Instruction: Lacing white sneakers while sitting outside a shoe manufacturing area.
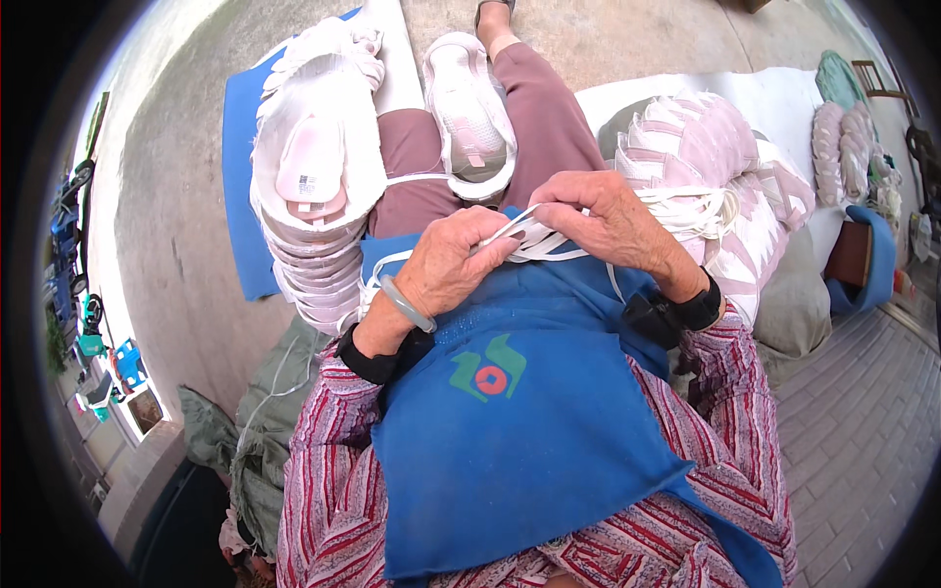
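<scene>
My left hand [446, 260] and my right hand [613, 223] meet over my lap. Both pinch a white shoelace [527, 218] between thumb and fingers. More loose white laces [559, 253] lie beneath them on my blue apron [500, 431]. A pale pink and white shoe upper [471, 113] rests between my legs, just beyond my hands. One white cord [417, 177] runs from near that upper toward the stack at the left. Off to the right of my right hand lies a bundle of white laces [696, 211].
At my left rises a tall stack of nested pink and white uppers [312, 196] near a blue mat [240, 186]. Another pile of uppers [691, 137] stands at my right on a pale sack [796, 304]. A blue chair [867, 260] is farther right. Green sacking [270, 421] lies lower left.
</scene>
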A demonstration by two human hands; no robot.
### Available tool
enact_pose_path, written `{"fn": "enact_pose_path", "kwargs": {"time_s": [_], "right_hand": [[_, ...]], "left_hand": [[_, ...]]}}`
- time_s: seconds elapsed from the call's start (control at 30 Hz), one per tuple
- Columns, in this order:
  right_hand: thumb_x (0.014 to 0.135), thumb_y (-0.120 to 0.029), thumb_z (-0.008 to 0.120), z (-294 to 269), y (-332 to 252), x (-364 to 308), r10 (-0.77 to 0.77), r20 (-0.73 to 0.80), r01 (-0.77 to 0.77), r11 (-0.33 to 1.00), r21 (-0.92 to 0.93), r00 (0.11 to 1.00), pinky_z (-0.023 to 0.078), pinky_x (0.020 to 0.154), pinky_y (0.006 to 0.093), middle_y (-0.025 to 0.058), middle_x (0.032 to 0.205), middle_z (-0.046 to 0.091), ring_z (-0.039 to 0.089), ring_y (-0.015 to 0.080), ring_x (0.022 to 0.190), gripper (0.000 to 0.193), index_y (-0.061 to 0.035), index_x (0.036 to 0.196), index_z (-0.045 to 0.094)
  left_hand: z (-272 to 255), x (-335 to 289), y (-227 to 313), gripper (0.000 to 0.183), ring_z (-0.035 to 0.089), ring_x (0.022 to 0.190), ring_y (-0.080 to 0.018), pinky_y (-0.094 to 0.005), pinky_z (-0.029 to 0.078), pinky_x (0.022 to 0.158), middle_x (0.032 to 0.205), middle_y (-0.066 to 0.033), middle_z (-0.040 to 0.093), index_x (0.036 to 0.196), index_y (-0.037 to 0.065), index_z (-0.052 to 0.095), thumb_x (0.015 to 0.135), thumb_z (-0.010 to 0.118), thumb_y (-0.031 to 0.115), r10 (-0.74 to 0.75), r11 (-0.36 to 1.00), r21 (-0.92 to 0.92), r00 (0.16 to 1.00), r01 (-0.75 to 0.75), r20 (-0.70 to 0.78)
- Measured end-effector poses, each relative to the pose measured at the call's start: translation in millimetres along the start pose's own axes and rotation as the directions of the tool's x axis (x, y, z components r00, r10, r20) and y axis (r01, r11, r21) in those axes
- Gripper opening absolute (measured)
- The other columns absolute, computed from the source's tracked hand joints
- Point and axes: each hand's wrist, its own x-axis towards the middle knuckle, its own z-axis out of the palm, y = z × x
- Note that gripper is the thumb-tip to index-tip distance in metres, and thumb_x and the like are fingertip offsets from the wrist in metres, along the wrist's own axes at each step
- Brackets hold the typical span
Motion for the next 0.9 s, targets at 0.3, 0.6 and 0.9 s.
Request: {"fn": "enact_pose_path", "kwargs": {"time_s": [0.3,0.6,0.9], "right_hand": [[0.083,-0.009,0.06,-9,5,12,-0.237,-0.053,0.215,0.939,-0.268,0.97,0.049,0.066,0.0333,0.0124,0.084,0.065,0.062,0.0243,0.075,0.015,0.0001,0.091,0.068],[0.087,-0.015,0.061,-16,-11,-19,-0.009,0.432,0.077,0.987,-0.139,0.902,0.048,0.074,0.0357,0.0133,0.086,0.064,0.062,0.029,0.081,0.015,-0.0023,0.092,0.068],[0.086,-0.012,0.062,19,9,5,-0.278,0.062,0.283,0.902,-0.327,0.959,0.045,0.082,0.0414,0.011,0.088,0.061,0.059,0.03,0.09,0.016,-0.0046,0.099,0.065]], "left_hand": [[-4,-5,3,0.024,0.058,0.087,-0.0176,-0.03,0.048,0.075,0.101,-0.0105,0.059,0.105,0.003,0.06,0.083,0.068,0.01,0.139,0.989,0.086,0.965,-0.123,-0.224],[-13,-30,-7,0.018,0.054,0.072,-0.0071,-0.0233,0.045,0.066,0.08,-0.0017,0.062,0.103,0.002,0.06,0.086,0.067,0.007,-0.016,0.994,0.103,0.984,0.035,-0.175],[-18,-44,8,0.018,0.061,0.075,-0.0163,-0.0289,0.048,0.07,0.083,-0.0093,0.064,0.102,0.004,0.059,0.086,0.065,0.01,-0.135,0.983,-0.14,0.986,0.12,-0.102]]}}
